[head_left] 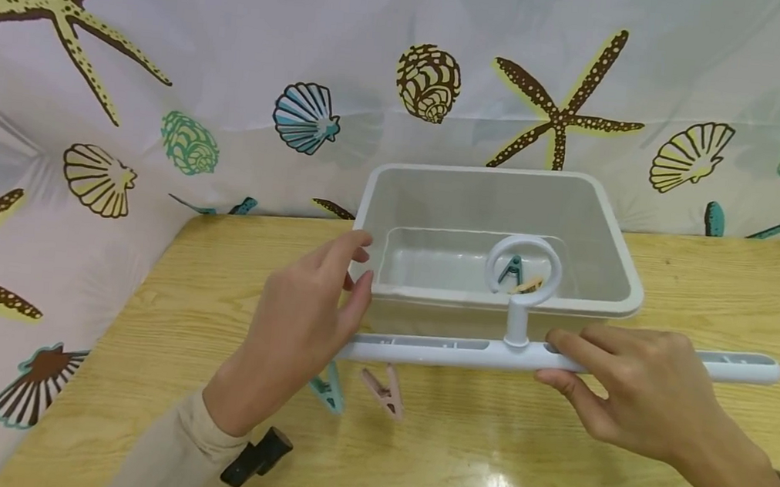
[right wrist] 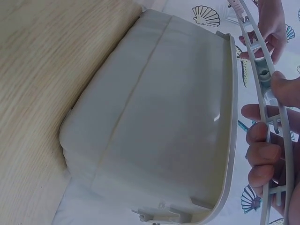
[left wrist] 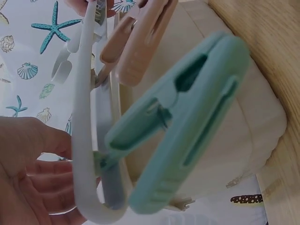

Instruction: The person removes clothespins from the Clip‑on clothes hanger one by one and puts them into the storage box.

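A: Where do we have the white hanger (head_left: 522, 356) right now?

B: We have it raised above the counter (head_left: 426, 471), its bar running from left to right in front of the bin (head_left: 477, 197). Its round hook (head_left: 554, 273) points up, and from the head view we see it across the bin's near rim.

A: How are our hands on it?

B: Our right hand (head_left: 635, 389) grips the bar just beside the hook, thumb on the near side, fingers curled over the other. Our left hand (head_left: 307, 314) is at the bar's left end, fingers open and softly bent, thumb held apart. We can't tell whether it touches the bar.

A: What do we see hanging?

B: A teal clip (head_left: 334, 390) close to the left end, and a pink clip (head_left: 394, 392) next to it, nearer the hook.

A: And the bin?

B: We see it standing by the counter's far edge, around the middle between the two far corners. Inside lie a dark green clip (head_left: 511, 268) and a yellowish clip (head_left: 529, 285), close together. Behind that edge hangs a cloth (head_left: 367, 25) printed with shells and starfish.
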`<state>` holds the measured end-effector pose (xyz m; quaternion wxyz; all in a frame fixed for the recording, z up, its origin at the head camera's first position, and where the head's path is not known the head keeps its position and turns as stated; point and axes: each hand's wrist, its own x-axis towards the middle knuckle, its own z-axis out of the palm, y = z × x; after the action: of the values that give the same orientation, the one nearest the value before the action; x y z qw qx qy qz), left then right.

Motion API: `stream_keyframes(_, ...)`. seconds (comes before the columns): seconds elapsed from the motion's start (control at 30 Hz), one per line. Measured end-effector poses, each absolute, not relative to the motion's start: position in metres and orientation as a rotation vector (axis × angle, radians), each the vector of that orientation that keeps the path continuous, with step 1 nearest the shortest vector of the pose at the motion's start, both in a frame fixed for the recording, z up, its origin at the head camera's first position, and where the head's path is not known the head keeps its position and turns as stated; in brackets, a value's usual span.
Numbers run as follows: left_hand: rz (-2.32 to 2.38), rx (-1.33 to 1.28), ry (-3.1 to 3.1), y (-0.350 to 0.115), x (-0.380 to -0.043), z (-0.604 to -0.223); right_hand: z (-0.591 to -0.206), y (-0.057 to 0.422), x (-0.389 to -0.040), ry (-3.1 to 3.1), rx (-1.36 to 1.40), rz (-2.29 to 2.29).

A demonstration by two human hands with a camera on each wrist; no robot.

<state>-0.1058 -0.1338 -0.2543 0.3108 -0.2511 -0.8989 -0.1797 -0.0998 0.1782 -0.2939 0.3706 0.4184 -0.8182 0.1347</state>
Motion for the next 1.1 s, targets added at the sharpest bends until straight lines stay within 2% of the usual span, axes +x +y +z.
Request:
stream_keyframes(0.33,-0.544,-0.762,-2.246,-0.134,-0.072,-0.255,-0.291,0.182,-0.100,-2.096,1.048,0.357)
stream_keyframes(0.63,-0.677,-0.880,-2.423,-0.131,-0.032,-0.286,-0.284,0.185,-0.098,-2.093,0.989,0.355)
stream_keyframes(0.83,-1.181,-0.904,-2.726,-0.119,-0.029,-0.308,-0.281,0.186,-0.097,-2.076,0.958,0.343)
stream_keyframes(0.97,-1.603,-0.703,-2.814,-0.118,-0.034,-0.321,-0.279,0.187,-0.098,-2.073,0.951,0.375)
stream_keyframes(1.1,-2.097,-0.567,-2.606,-0.119,-0.038,-0.332,-0.278,0.189,-0.098,-2.086,0.958,0.362)
